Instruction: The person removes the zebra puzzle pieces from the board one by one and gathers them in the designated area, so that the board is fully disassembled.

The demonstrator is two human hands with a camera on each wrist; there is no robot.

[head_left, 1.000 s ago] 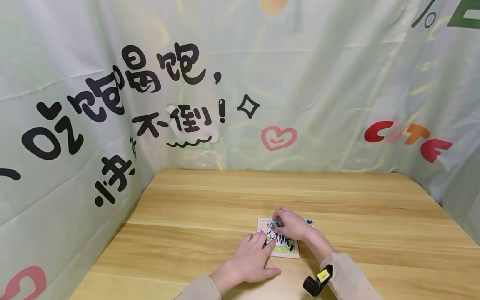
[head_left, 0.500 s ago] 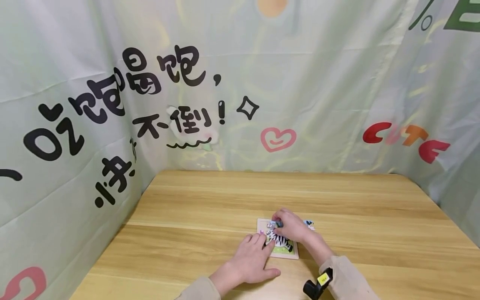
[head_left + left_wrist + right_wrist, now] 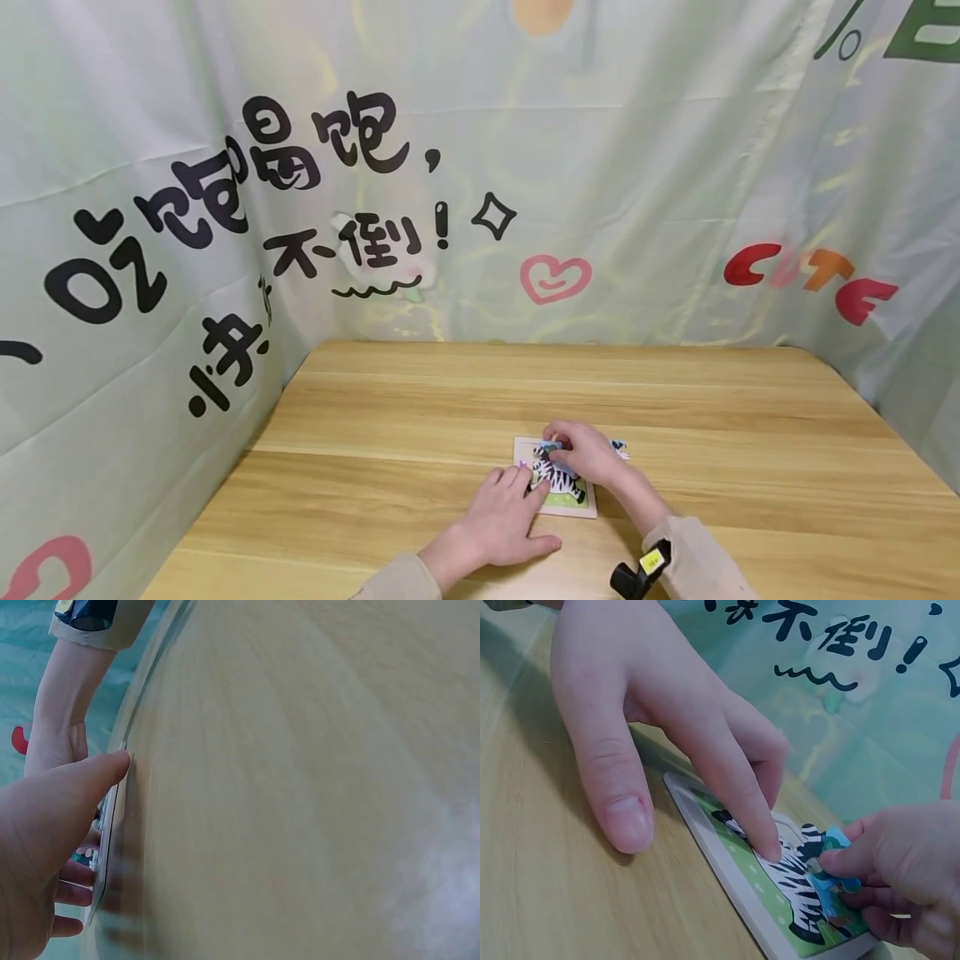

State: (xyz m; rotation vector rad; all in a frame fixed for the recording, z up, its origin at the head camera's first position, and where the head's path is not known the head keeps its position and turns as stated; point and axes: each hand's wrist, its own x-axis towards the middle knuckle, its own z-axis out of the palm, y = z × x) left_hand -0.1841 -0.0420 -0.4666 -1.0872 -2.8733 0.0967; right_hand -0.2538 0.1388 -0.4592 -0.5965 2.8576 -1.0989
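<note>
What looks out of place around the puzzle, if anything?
A loose piece lies off the board, just beyond the right hand; its stripes look like the board's zebra, so it seems separated. I see no spill or damage.

Looks like a curtained booth, hard to place further: hung, in the head view, with printed cloth (image 3: 645, 183) from 9 to 3 o'clock, bearing black lettering (image 3: 294, 248) at 10 and "CUTE" (image 3: 823, 271) at 3; furnished with a wood-grain table (image 3: 480, 400) at 6.
</note>
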